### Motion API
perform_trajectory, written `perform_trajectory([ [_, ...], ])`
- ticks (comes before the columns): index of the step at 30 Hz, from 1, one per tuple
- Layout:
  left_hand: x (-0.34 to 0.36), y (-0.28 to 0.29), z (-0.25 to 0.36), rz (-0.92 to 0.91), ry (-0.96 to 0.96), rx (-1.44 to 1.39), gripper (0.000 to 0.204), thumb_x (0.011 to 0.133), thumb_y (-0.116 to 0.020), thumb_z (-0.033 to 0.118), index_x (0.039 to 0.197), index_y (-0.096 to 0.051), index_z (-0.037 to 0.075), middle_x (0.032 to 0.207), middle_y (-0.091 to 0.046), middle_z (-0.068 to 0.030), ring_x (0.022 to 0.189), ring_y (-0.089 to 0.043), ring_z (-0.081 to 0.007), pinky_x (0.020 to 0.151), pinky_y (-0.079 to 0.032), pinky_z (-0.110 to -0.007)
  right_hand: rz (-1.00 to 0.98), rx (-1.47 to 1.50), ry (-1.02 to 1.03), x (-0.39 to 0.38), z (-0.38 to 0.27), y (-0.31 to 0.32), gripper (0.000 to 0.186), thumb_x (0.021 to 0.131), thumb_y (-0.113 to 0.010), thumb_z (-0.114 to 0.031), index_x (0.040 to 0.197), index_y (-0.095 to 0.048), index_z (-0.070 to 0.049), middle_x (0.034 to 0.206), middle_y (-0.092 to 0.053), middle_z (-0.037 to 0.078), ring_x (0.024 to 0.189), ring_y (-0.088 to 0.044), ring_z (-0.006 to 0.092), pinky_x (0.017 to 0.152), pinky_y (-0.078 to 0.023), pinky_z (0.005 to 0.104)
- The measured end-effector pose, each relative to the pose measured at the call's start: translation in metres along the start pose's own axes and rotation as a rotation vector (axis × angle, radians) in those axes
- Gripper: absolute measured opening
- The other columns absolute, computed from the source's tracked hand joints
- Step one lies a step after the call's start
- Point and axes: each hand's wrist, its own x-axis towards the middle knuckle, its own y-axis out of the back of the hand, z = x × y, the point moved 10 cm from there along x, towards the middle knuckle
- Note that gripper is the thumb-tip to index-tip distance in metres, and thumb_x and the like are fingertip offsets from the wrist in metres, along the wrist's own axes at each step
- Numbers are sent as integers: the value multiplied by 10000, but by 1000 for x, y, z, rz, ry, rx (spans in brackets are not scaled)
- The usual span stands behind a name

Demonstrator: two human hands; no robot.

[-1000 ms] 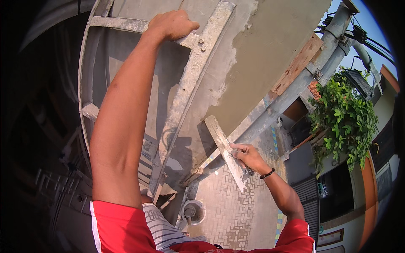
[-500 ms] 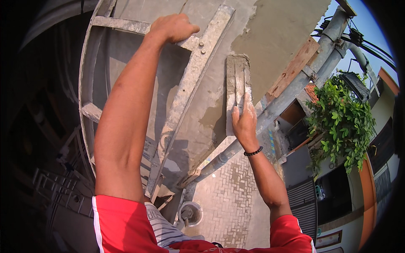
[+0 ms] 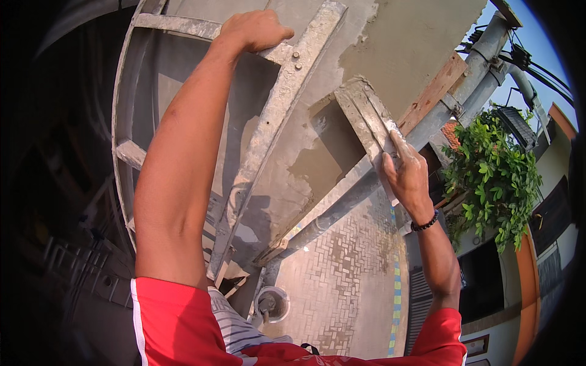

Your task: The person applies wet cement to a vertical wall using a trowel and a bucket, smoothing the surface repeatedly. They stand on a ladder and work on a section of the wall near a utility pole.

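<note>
My left hand (image 3: 257, 32) is closed around a rung of the mortar-stained metal ladder (image 3: 287, 91), near the bolted joint with its right rail. My right hand (image 3: 410, 177) grips a long plastering trowel (image 3: 364, 113), its back smeared with wet mortar. The trowel is tilted, its far end near the wall (image 3: 268, 177) and its near end out past the wall's edge. A darker patch of wet plaster (image 3: 409, 43) covers the upper right of the wall, and a smaller wet patch lies beside the trowel. The trowel's underside is hidden.
A wooden plank (image 3: 434, 91) and a grey metal pole (image 3: 485, 49) run along the wall's right edge, with black cables above. Far below, a white bucket (image 3: 273, 303) holding mortar and a tool stands by the paved ground (image 3: 342, 274). A leafy tree (image 3: 488, 177) grows at right.
My right hand has moved right with the trowel, which has turned from upright to slanted and uncovered a wet patch. My left hand keeps its hold on the rung.
</note>
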Motion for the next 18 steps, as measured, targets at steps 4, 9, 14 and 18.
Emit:
perform_trajectory([
  [4,6,-8,-1,-22,26,6,534,746,-563,468,1059,-712,61,1085,-693,-183,982,-652,-338,846,-489,-429,-71,-44,-92,81,18,52,431,829,-603,-187,1227,-641,-24,936,-666,290,860,-678,416,802,-538,431],
  [9,2,-1,-3,-38,3,8,536,767,-568,468,1086,-698,57,1106,-683,-188,1005,-642,-344,868,-483,-430,-408,-254,-27,41,-12,-39,376,826,-582,-149,1166,-670,-15,838,-664,284,764,-688,389,710,-557,451],
  [14,6,-7,-1,-29,-85,-6,539,788,-572,468,1112,-684,53,1127,-673,-193,1028,-632,-349,891,-477,-432,-554,-311,107,-85,-18,-170,493,864,-524,-100,1341,-510,25,905,-668,227,702,-703,323,615,-582,416],
  [18,-1,-1,19,-115,-22,1,538,744,-568,474,1032,-712,43,1049,-694,-193,958,-652,-355,836,-486,-434,-680,-194,143,-164,-19,-238,445,875,-518,-102,1297,-530,38,898,-675,224,725,-705,331,650,-584,419],
])
